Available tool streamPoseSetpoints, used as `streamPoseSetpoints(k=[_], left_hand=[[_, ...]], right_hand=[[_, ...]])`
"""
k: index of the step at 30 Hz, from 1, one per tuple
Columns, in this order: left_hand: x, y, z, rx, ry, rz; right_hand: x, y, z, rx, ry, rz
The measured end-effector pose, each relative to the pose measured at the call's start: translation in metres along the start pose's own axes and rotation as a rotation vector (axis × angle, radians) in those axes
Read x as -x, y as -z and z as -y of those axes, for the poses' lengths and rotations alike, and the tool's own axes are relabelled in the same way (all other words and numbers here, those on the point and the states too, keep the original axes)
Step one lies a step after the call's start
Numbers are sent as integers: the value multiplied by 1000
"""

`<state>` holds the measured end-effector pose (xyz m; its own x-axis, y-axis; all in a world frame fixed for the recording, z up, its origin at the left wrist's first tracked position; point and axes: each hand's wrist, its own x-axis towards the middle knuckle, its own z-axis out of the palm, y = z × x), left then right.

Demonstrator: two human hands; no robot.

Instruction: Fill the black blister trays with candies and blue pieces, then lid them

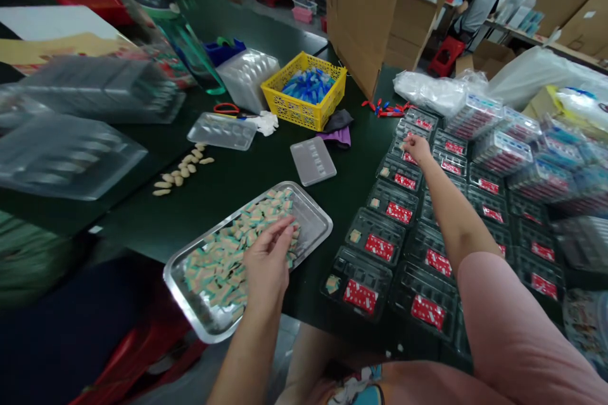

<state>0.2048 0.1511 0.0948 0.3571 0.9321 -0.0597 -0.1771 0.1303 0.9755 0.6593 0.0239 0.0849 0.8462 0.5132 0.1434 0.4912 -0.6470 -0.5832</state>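
Dark tabletop [360,161]: right hand [417,149] pinches a piece [403,146], left hand [270,252] over tray [311,214], grip unclear.

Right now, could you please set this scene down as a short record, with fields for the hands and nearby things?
Left hand: over the silver rectangular metal tray, fingertips by its small green-and-beige pieces; grip unclear
Right hand: at a clear plastic compartment tray, toward the far end of the column nearest the metal tray
Four nearest trays in that column: each bears a red card with white spots and one small piece
Beyond metal tray: yellow plastic basket holding blue items
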Motion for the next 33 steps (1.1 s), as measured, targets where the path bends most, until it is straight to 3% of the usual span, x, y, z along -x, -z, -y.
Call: streamPoseSetpoints(k=[5, 12, 24, 33], left_hand=[[-1, 1, -2, -2, 22, -10], [-4, -4, 0, -23, 15, -4], [-4, -5, 1, -77, -11, 8], [-4, -4, 0, -88, -11, 4]], right_hand=[[-19, -15, -4, 118, -77, 117], [-30, -19, -1, 299, -62, 226], [-15, -17, 17, 615, 19, 256], [7, -17, 34, 801, 165, 273]])
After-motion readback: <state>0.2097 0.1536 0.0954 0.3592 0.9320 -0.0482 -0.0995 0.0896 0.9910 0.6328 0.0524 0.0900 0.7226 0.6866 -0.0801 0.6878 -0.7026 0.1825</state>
